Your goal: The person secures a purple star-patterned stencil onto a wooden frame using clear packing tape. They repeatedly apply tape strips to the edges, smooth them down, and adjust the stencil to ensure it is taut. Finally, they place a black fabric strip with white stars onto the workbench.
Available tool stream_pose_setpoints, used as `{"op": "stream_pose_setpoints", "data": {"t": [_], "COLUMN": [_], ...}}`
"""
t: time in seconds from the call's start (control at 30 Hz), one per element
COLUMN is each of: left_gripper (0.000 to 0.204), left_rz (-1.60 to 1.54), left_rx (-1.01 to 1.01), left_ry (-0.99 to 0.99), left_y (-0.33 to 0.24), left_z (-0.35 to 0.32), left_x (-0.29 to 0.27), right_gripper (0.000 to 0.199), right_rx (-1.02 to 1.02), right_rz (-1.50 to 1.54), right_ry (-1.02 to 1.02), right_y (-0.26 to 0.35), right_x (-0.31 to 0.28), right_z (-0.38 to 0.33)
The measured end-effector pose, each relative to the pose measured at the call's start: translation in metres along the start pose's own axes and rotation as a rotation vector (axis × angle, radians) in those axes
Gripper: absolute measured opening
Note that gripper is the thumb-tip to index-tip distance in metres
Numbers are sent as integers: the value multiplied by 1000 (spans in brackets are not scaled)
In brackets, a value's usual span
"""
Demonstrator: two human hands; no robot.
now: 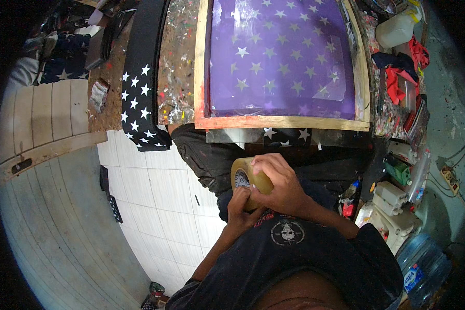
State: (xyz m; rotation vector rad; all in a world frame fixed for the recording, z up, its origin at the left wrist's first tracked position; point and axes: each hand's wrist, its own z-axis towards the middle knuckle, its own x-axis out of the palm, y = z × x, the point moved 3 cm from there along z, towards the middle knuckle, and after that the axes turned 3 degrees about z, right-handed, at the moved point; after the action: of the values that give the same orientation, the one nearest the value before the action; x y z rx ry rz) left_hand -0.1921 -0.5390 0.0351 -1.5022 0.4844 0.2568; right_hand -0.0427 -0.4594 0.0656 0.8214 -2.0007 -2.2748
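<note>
A: Where are you seeing the roll of tape (242, 179)?

B: It's sitting up in the person's grip, above the dark trousers (204, 155), between the shirt (320, 258) and the near edge of the wooden-framed purple screen (284, 67) on the desk (178, 67). It isn't touching the frame.

A: And the hands?

B: Both are gripping the roll. The right hand (280, 183) is reaching in from the right and clasping its far right side, fingers curling over the rim. The left hand (238, 209) is closing on the near side, its thumb resting by the core. How hard either is pressing, I can't tell.

A: Which way is the hole facing?

B: It's opening toward the left and up, so the roll's axis is leaning leftward. The left hand is lying nearer the opening; the right is covering more of the outer band. I'm not making out any loose end.
</note>
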Motion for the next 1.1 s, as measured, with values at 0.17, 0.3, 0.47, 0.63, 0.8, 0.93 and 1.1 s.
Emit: {"op": "stream_pose_setpoints", "data": {"t": [0.17, 0.3, 0.47, 0.63, 0.8, 0.93, 1.1], "left_gripper": [38, 37, 37, 42, 44, 44, 44], "left_rz": [-37, -28, -13, 9, 75, 67, 98], "left_rx": [-10, -16, -29, -42, 33, 55, 90], "left_ry": [-17, 8, 20, 56, 136, 145, 272], "left_y": [1, 2, 5, 6, 5, 7, 9], "left_z": [1, 2, 2, 2, 3, 4, 17], "left_x": [4, 3, 1, 4, 3, 4, -7], "right_gripper": [36, 32, 37, 33, 21, 14, 11], "right_rx": [12, 25, 106, 84, 107, -119, -63], "right_rz": [-33, -18, 23, 71, 72, -13, -39], "right_ry": [42, 61, 72, 131, 302, 309, 523], "right_y": [-4, -6, -8, -10, -22, -17, -14], "right_x": [5, 3, -5, -23, -43, -40, -39], "right_z": [1, -1, -8, -5, 11, 13, -7]}}
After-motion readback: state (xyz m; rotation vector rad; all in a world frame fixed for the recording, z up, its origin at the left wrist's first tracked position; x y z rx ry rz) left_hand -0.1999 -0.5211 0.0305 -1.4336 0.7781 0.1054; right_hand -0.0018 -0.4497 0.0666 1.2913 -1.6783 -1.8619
